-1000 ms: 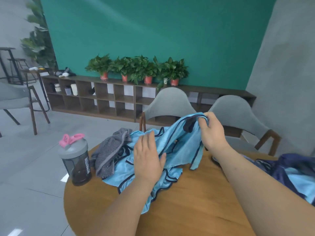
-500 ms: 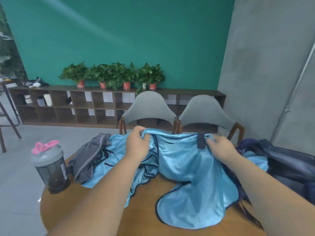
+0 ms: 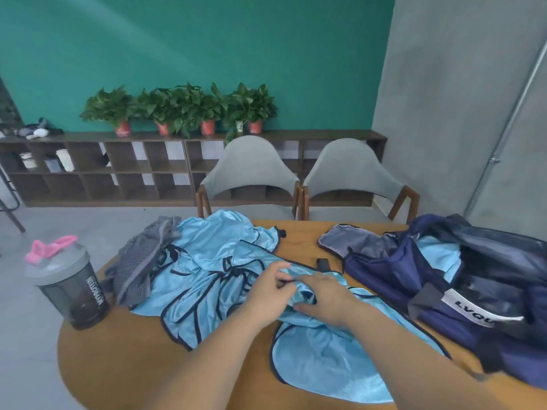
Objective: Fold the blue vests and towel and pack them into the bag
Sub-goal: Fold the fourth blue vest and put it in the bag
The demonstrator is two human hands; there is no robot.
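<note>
A light blue vest [image 3: 328, 353] with dark trim lies spread on the round wooden table [image 3: 124, 356] in front of me. My left hand [image 3: 270, 291] and my right hand [image 3: 324, 297] meet at its top edge, each pinching a bunched strap. More blue vests [image 3: 213, 261] lie in a heap behind, to the left. A grey striped towel [image 3: 142, 258] is crumpled at the heap's left side. The navy bag [image 3: 444, 279] sits open at the right with blue cloth [image 3: 441, 255] inside it.
A dark shaker bottle [image 3: 71, 288] with a pink loop stands at the table's left edge. Two grey chairs [image 3: 251, 173] face the far side of the table. A low shelf [image 3: 97, 170] with potted plants runs along the green wall.
My hands have come down and together from holding the vest's top edge spread wide in the air. The vest now rests on the table, and the view has tilted down toward the bag.
</note>
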